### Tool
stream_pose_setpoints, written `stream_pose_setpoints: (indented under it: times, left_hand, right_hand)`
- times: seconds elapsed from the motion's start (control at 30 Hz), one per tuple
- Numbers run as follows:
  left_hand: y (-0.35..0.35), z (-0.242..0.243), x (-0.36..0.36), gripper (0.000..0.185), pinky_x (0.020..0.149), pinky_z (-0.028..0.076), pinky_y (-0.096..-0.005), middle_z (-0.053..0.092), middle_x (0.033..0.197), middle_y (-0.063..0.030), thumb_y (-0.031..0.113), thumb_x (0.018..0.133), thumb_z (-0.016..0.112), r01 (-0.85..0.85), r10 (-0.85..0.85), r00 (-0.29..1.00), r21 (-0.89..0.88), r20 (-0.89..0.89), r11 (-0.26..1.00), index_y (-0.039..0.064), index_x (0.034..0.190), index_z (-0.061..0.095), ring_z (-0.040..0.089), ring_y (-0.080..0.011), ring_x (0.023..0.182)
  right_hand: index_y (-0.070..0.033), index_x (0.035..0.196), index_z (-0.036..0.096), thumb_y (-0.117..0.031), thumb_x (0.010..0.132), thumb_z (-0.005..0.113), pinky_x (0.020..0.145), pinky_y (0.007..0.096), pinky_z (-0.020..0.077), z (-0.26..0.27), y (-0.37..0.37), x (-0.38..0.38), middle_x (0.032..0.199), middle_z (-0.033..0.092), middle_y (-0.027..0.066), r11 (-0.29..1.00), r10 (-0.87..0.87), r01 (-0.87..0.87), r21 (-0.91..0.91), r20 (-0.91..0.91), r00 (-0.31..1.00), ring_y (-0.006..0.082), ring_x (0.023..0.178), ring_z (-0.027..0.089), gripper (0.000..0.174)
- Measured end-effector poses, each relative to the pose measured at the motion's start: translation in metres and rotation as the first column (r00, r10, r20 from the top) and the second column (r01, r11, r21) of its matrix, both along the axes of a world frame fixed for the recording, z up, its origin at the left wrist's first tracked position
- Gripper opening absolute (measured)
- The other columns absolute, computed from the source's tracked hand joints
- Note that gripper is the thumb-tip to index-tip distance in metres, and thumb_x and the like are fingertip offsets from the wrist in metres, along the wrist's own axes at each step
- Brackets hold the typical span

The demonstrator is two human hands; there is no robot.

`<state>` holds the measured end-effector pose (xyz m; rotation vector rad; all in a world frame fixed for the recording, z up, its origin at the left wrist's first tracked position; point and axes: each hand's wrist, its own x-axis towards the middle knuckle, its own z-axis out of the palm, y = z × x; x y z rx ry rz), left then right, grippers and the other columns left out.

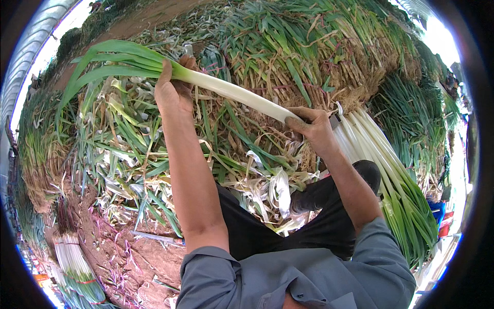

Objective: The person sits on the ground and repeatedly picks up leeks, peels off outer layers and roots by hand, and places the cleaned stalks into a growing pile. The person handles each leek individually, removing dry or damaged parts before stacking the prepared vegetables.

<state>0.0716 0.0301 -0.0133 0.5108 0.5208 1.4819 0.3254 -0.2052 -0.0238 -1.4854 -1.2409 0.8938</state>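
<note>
A large Welsh onion (235, 92) with a clean white shank is held up, slanting, between my two hands. My left hand (175, 87) grips it where the shank turns into green leaves (112, 61), which droop to the left. At the lower end of the shank, my right hand (308, 123) pinches it between thumb and fingers. The tip there is hidden by the fingers. Just right of that hand lies a row of peeled Welsh onions (380, 146), white shanks with roots uppermost and green tops trailing towards me.
Stripped leaves and skins (135, 154) cover the ground before me. Unpeeled onion bundles (308, 58) with dirty roots are piled at the back. Tied white-stemmed bundles (75, 258) lie at lower left. A long flat strip, perhaps a blade (154, 236), rests on the soil near pink ties (129, 253).
</note>
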Motion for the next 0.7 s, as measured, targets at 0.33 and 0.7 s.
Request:
stream_pose_setpoints:
  times: [0.33,0.7]
  left_hand:
    - [-0.009,-0.001,0.006,0.026,0.083,0.065,-0.047,0.074,0.111,-0.0208,0.009,0.103,0.063,0.177,-0.162,0.951,0.036,-0.262,0.984,-0.003,0.124,0.057,0.075,-0.0331,0.1]
    - [0.005,-0.008,-0.007,0.027,0.083,0.067,-0.0382,0.073,0.111,-0.0222,0.014,0.108,0.057,-0.197,0.147,0.918,-0.101,-0.367,0.975,-0.006,0.127,0.059,0.075,-0.0313,0.101]
  right_hand:
    - [0.002,0.102,0.077,-0.034,0.106,0.065,0.066,0.0325,0.0468,-0.018,-0.005,0.029,0.076,0.068,0.0065,0.973,-0.23,0.201,0.118,0.356,0.906,0.0096,0.07,0.054,0.038]
    - [0.0,0.114,0.075,-0.033,0.102,0.068,0.083,0.0387,0.0599,-0.05,-0.025,0.051,0.101,0.078,0.0108,0.967,0.009,0.028,-0.255,0.14,0.99,0.0217,0.088,0.074,0.036]
